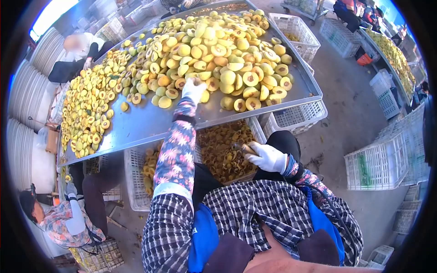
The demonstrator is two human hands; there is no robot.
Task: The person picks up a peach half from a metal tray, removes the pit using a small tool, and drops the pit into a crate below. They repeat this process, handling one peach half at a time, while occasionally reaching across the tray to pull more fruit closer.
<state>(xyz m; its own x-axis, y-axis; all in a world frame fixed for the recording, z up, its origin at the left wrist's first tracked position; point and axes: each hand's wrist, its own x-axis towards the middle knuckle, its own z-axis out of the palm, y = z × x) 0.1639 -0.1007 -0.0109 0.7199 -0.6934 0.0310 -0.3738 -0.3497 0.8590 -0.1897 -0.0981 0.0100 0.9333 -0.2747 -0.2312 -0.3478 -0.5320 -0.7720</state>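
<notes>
My left hand (194, 89), in a white glove, reaches to the near edge of a heap of halved yellow peaches (250, 78) on a metal table (218, 111). Its fingers are curled in among the fruit, and whatever they grip is hidden. Low on the right, my gloved right hand (265, 157) is closed round a small tool with a wooden handle (248, 149). The tool's metal end points left, above a white crate (132, 177) of brownish fruit scraps (223, 152) between my knees.
Another white crate (298, 116) sits under the table's right corner, and one more (302, 34) beyond it. Co-workers sit at the table's far left (77, 50) and near left (68, 223). Stacked crates (378, 164) stand on the right.
</notes>
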